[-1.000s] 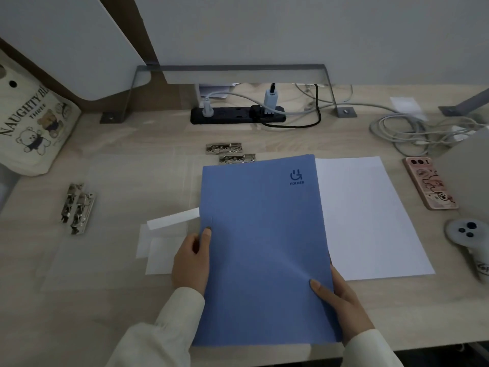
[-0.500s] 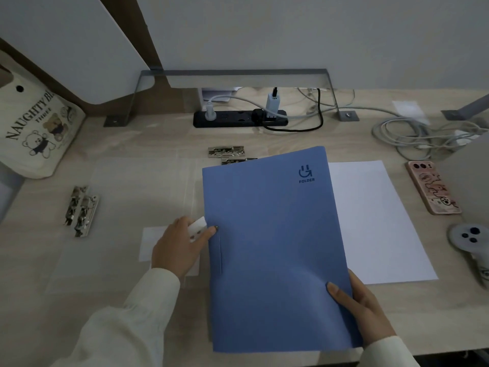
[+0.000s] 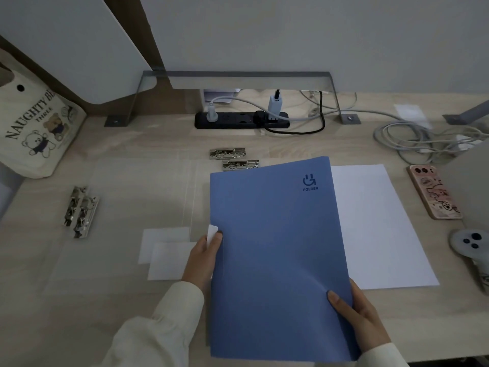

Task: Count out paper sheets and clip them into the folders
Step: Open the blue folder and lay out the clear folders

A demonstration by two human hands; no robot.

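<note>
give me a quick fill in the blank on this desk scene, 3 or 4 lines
1. The folder held by both hands is ____ in colour.
2. The word printed near its top right corner is ____.
3. The white sheet of paper lies to the ____ of the folder.
4. The left hand pinches a small ____ slip at the folder's edge, while the right hand grips the lower corner.

Missing words: blue; FOLDER; right; white

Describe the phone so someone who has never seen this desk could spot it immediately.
Start at the blue folder in the middle of the desk and move right across the white paper sheet. Just past it lies the phone, camera side up. Its pink cartoon case distinguishes it from the grey controller nearer the person.
</note>
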